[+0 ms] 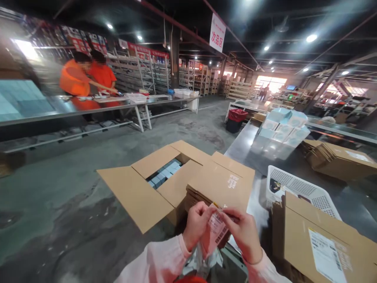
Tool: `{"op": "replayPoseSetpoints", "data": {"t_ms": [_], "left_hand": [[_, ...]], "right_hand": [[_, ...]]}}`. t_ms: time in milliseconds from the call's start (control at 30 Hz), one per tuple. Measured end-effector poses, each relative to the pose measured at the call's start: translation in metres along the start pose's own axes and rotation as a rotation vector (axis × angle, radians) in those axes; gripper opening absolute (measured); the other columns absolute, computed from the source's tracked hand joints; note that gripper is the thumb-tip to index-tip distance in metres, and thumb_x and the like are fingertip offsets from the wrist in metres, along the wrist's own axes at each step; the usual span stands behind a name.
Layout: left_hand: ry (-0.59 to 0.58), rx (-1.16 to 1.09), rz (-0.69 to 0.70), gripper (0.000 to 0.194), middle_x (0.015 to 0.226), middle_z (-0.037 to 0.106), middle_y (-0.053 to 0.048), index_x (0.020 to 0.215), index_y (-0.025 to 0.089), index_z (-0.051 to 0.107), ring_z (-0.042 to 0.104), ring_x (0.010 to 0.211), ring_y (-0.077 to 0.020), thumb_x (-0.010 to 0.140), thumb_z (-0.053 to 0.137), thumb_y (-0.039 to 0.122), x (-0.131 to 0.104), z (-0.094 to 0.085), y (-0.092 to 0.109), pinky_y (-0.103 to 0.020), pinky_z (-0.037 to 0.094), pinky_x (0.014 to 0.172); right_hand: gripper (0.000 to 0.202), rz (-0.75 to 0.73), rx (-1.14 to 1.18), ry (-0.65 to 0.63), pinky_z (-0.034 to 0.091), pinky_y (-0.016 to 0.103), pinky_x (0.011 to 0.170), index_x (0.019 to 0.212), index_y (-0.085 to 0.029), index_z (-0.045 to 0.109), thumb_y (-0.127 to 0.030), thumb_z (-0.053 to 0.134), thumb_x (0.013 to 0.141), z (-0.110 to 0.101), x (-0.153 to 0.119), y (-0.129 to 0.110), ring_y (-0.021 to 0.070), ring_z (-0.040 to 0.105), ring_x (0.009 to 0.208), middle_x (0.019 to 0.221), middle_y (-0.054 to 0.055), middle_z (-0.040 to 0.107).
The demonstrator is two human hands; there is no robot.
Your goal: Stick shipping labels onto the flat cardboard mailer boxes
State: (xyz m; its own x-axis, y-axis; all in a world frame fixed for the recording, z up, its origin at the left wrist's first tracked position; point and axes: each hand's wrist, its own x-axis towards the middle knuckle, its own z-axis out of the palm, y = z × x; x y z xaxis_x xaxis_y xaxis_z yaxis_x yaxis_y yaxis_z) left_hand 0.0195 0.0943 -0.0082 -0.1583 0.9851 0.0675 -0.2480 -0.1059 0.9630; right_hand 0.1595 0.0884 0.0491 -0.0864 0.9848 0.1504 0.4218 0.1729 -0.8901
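Near the bottom centre, a printed label (216, 228) with a barcode is pinched between both hands. My left hand (196, 223) has its thumb and fingers closed on the label's upper left edge. On the upper right edge, my right hand (244, 232) grips it the same way. Just beyond the hands lies a stack of flattened cardboard boxes (219, 179) with white print. Left of the stack stands an open carton (141, 196), its flaps spread, with small light-blue boxes (165, 173) inside. Crumpled clear plastic (203, 261) shows below the label.
On the metal table (250, 137) to the right are a white perforated basket (306, 184), flat cartons with a shipping label (326, 251), and stacked blue-white boxes (284, 125). A lined bin (236, 120) stands ahead. Two people in orange (75, 78) work at a far-left table.
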Motion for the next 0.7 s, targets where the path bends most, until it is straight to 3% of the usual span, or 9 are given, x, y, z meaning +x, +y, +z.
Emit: {"op": "replayPoseSetpoints", "data": {"t_ms": [67, 133, 200, 267, 367, 467, 567, 633, 700], "left_hand": [[-0.058, -0.05, -0.019, 0.047, 0.052, 0.042, 0.006, 0.055, 0.017, 0.044, 0.038, 0.052, -0.0079, 0.063, 0.074, 0.052, 0.0, -0.002, 0.0, -0.02, 0.033, 0.051], [-0.265, -0.082, -0.114, 0.041, 0.061, 0.054, 0.004, 0.068, 0.014, 0.058, 0.046, 0.057, -0.0095, 0.055, 0.082, 0.045, 0.001, -0.008, 0.004, -0.021, 0.038, 0.057], [-0.491, -0.096, -0.252, 0.046, 0.07, 0.062, -0.001, 0.08, 0.011, 0.066, 0.053, 0.062, -0.0124, 0.052, 0.084, 0.042, 0.004, -0.017, 0.006, -0.024, 0.042, 0.063], [-0.616, -0.11, -0.353, 0.049, 0.075, 0.066, -0.006, 0.084, 0.008, 0.07, 0.057, 0.066, -0.0152, 0.053, 0.083, 0.045, 0.008, -0.029, 0.003, -0.027, 0.045, 0.067], [-0.646, -0.128, -0.378, 0.054, 0.083, 0.069, -0.01, 0.089, 0.01, 0.073, 0.061, 0.075, -0.0203, 0.052, 0.083, 0.048, 0.007, -0.048, -0.01, -0.032, 0.046, 0.074], [-0.642, -0.098, -0.4, 0.049, 0.08, 0.071, -0.009, 0.085, 0.015, 0.075, 0.064, 0.076, -0.0235, 0.052, 0.081, 0.052, -0.007, -0.068, -0.021, -0.034, 0.047, 0.075], [-0.693, -0.074, -0.455, 0.038, 0.082, 0.072, -0.008, 0.081, 0.022, 0.076, 0.065, 0.076, -0.0252, 0.057, 0.078, 0.052, -0.02, -0.089, -0.014, -0.034, 0.048, 0.071], [-0.681, -0.074, -0.444, 0.037, 0.082, 0.072, -0.008, 0.079, 0.023, 0.075, 0.065, 0.076, -0.0257, 0.057, 0.078, 0.053, -0.018, -0.097, 0.004, -0.034, 0.048, 0.069], [-0.568, -0.089, -0.392, 0.043, 0.083, 0.072, -0.009, 0.083, 0.019, 0.073, 0.065, 0.077, -0.0259, 0.058, 0.077, 0.054, -0.003, -0.096, 0.026, -0.034, 0.049, 0.071]], "right_hand": [[0.029, -0.073, -0.017, 0.032, 0.055, 0.035, 0.069, 0.071, -0.024, 0.075, -0.051, 0.067, 0.07, -0.001, 0.004, 0.0, 0.0247, 0.067, 0.075, 0.081, 0.008, 0.072], [0.026, -0.167, -0.069, 0.094, 0.052, 0.038, 0.08, 0.068, -0.024, 0.074, -0.049, 0.068, 0.071, -0.006, 0.021, 0.001, 0.0252, 0.064, 0.087, 0.091, 0.009, 0.069], [0.025, -0.235, -0.129, 0.157, 0.047, 0.04, 0.089, 0.067, -0.023, 0.073, -0.047, 0.069, 0.069, -0.012, 0.052, 0.004, 0.0255, 0.061, 0.095, 0.097, 0.01, 0.066], [0.026, -0.226, -0.224, 0.2, 0.043, 0.039, 0.095, 0.069, -0.021, 0.073, -0.047, 0.07, 0.068, -0.017, 0.094, 0.011, 0.0251, 0.059, 0.1, 0.102, 0.01, 0.063], [0.031, -0.104, -0.385, 0.235, 0.041, 0.039, 0.096, 0.072, -0.016, 0.072, -0.046, 0.071, 0.067, -0.017, 0.153, 0.027, 0.0261, 0.056, 0.106, 0.112, 0.013, 0.059], [0.05, -0.026, -0.488, 0.272, 0.032, 0.052, 0.1, 0.092, -0.01, 0.07, -0.052, 0.072, 0.065, -0.005, 0.182, 0.042, 0.037, 0.046, 0.12, 0.125, 0.022, 0.052], [0.067, -0.085, -0.608, 0.19, 0.014, 0.061, 0.106, 0.117, -0.008, 0.059, -0.056, 0.067, 0.07, 0.015, 0.173, 0.046, 0.0415, 0.026, 0.135, 0.14, 0.026, 0.041], [0.064, -0.191, -0.706, -0.024, 0.009, 0.059, 0.11, 0.126, -0.009, 0.054, -0.052, 0.06, 0.078, 0.027, 0.149, 0.041, 0.0374, 0.023, 0.138, 0.143, 0.024, 0.038], [0.059, -0.346, -0.713, -0.273, 0.011, 0.055, 0.112, 0.131, -0.013, 0.05, -0.048, 0.052, 0.084, 0.033, 0.115, 0.034, 0.0324, 0.026, 0.138, 0.145, 0.019, 0.038]]}}
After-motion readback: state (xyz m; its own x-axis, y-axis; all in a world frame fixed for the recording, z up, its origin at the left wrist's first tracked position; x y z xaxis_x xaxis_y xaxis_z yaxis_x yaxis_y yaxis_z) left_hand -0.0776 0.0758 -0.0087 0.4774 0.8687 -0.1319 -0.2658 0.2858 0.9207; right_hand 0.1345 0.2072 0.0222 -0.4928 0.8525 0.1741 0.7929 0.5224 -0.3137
